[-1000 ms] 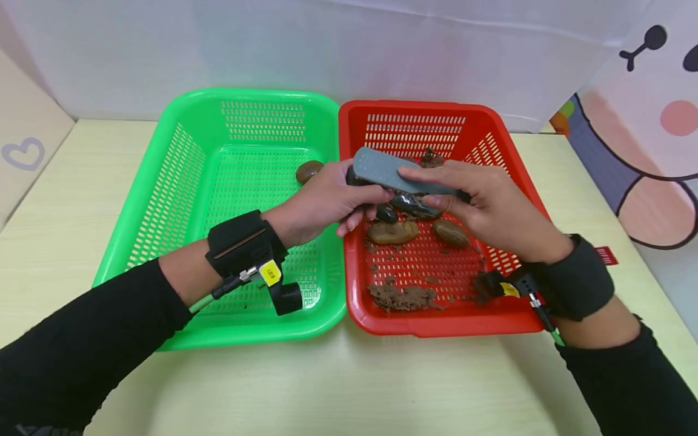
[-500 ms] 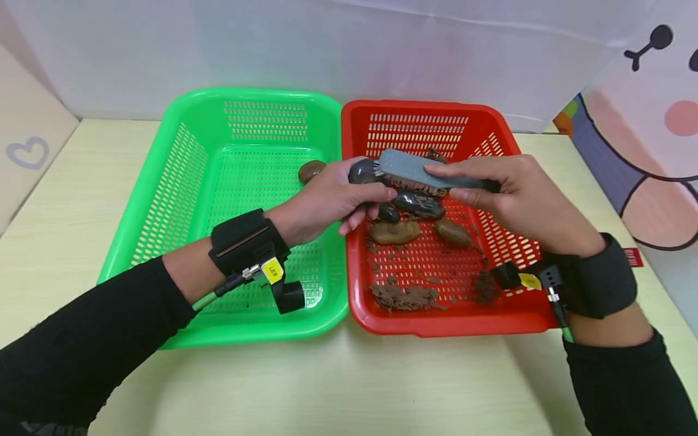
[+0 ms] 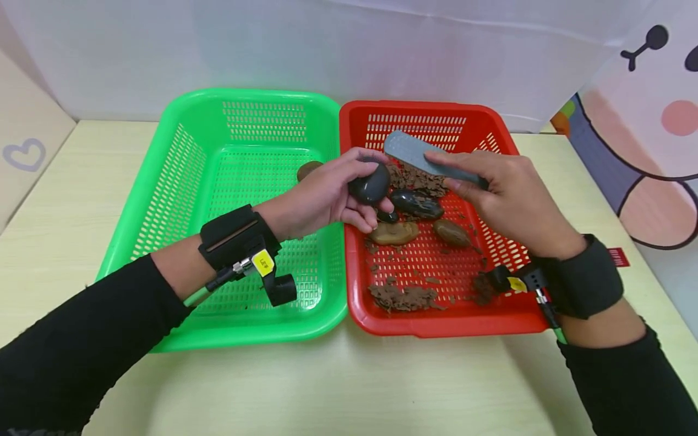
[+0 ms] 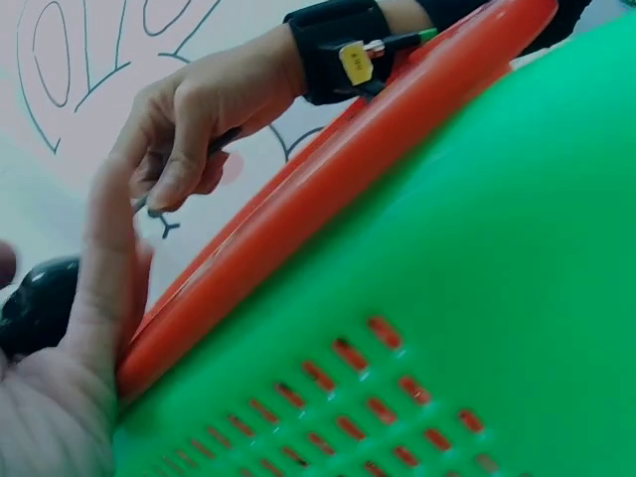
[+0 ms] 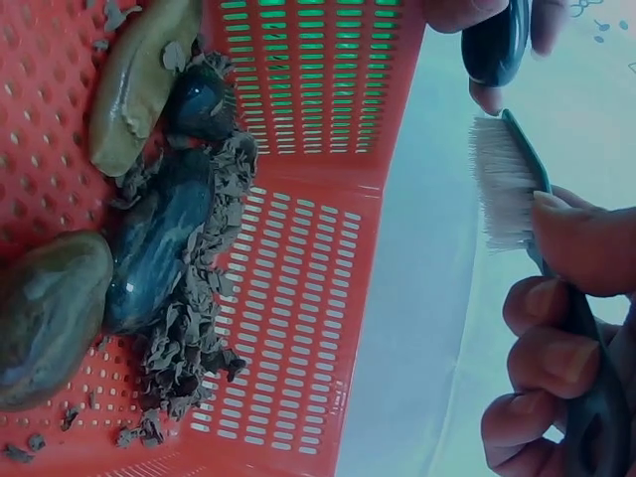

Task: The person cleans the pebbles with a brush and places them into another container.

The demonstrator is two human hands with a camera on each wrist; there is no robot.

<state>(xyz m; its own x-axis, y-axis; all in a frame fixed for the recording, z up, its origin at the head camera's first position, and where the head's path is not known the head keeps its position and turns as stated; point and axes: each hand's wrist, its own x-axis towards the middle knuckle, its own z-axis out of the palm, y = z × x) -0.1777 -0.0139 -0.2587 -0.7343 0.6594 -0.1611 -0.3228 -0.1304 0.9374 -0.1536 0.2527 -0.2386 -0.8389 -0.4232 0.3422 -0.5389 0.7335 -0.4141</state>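
A smooth black stone (image 3: 373,184) is held between the thumb and fingers of my left hand (image 3: 322,197), above the left rim of the red basket (image 3: 436,327). My right hand (image 3: 507,197) grips a grey-blue scrubbing brush (image 3: 410,152) by its handle, index finger along its back. In the right wrist view, the pale bristles of the brush (image 5: 505,189) stand just apart from the black stone (image 5: 497,45). Beneath the hands, the red basket holds a long dark stone (image 3: 417,204), a yellow-brown stone (image 3: 394,233), a brown stone (image 3: 451,233) and a small black stone, partly hidden.
Brown mud crumbs (image 3: 403,298) lie at the red basket's front, with a larger heap (image 3: 417,178) behind the stones. Touching its left side is a green basket (image 3: 256,200) with one brown stone (image 3: 308,170). A white cloth (image 3: 262,48) hangs behind both.
The brush has moved right along the black stone, then up and off it. My left hand has turned over, so the stone now shows rounder and nearer the fingertips.
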